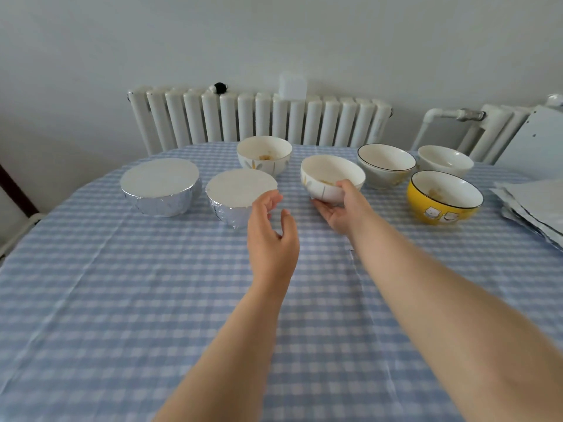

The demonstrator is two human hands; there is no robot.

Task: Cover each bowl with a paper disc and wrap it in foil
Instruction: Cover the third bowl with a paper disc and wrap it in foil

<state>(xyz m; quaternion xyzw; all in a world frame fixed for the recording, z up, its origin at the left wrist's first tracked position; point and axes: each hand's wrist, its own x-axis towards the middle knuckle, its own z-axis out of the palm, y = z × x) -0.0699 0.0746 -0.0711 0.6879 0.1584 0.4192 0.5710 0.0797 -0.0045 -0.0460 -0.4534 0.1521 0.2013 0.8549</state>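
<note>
My right hand (342, 208) grips a white bowl (330, 175) with food scraps, tilted and lifted a little off the table, thumb on its rim and fingers under its base. My left hand (271, 233) hovers open just right of a foil-wrapped bowl (237, 193) topped with a white paper disc. A second wrapped bowl (161, 185) stands at the far left. Uncovered bowls stand behind: a white one with leaf pattern (264, 153), a black-rimmed one (386, 164), a plain white one (444, 161) and a yellow one (443, 196).
A stack of foil sheets (536, 208) lies at the table's right edge. The round table has a blue checked cloth (152, 300). White radiators (259, 117) stand against the wall behind it.
</note>
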